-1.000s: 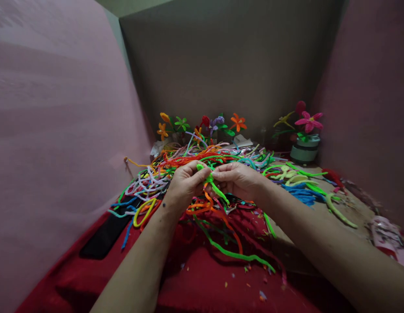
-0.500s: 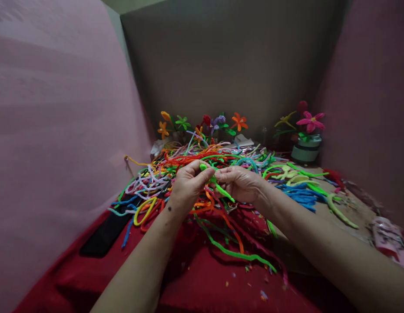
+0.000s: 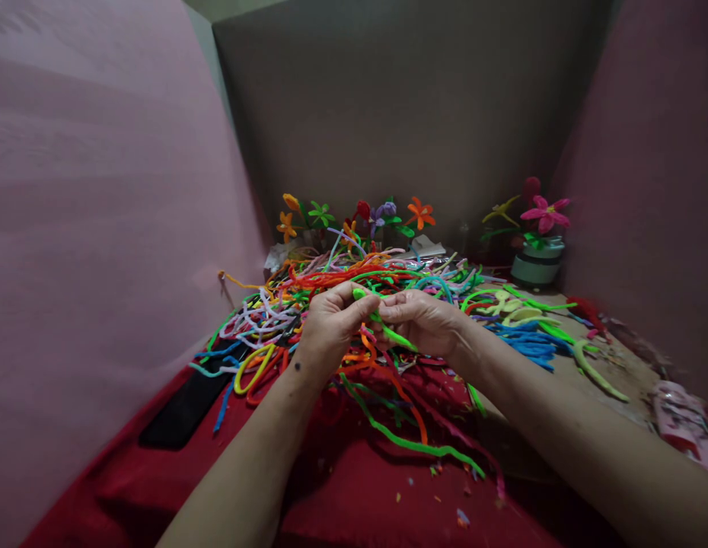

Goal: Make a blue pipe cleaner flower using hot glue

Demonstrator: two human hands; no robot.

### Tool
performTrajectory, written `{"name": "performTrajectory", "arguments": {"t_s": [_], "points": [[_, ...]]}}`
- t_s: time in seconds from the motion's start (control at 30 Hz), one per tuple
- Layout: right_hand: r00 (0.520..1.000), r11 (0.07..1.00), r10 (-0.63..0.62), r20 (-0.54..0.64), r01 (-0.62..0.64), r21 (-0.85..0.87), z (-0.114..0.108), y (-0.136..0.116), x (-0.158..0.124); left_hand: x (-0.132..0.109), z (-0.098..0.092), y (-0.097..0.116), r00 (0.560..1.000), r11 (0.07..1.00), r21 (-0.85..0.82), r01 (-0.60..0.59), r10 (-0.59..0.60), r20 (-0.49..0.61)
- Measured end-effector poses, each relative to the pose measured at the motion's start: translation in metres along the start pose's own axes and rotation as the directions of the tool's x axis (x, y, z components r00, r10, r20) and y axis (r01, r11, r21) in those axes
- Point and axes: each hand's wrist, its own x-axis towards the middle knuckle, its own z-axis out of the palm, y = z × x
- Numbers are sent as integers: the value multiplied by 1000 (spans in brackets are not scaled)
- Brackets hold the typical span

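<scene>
Between my two hands is a bright green pipe cleaner [image 3: 400,339], its lower end sticking out down to the right and a short folded end showing above my left thumb. My left hand [image 3: 338,316] pinches it between thumb and fingers. From the other side my right hand [image 3: 416,318] grips the same piece, its fingertips almost touching my left thumb. Just beneath, orange pipe cleaners [image 3: 411,407] hang out of the heap, and a long green pipe cleaner [image 3: 411,443] lies across the red cloth.
Behind my hands spreads a heap of mixed pipe cleaners [image 3: 354,275]. Blue ones [image 3: 528,344] lie to the right. A black phone [image 3: 180,407] rests at left on the red cloth [image 3: 354,502]. Pipe-cleaner flowers [image 3: 419,213] stand at the back, with a pale green pot [image 3: 537,262] at right.
The green pipe cleaner's lower end has shifted slightly to the right. Both hands stay nearly in place, still pinching it.
</scene>
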Motion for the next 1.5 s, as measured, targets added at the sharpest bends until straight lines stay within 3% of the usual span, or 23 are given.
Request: {"name": "performTrajectory", "arguments": {"t_s": [0.63,0.87,1.23,1.5], "points": [[998,998,-53,25,54,-39,1,1,1,0,3,2,999,995,-87,43,-43,2],[996,1000,18,92,-20,19,-7,1,1,1,0,-3,999,997,-59,48,-48,-9],[999,996,-46,-5,45,-83,-2,-1,0,-1,4,2,997,998,50,46,-42,-62],[983,989,-130,-132,119,-91,-2,-5,3,5,-7,5,998,979,191,67,-68,2]]}}
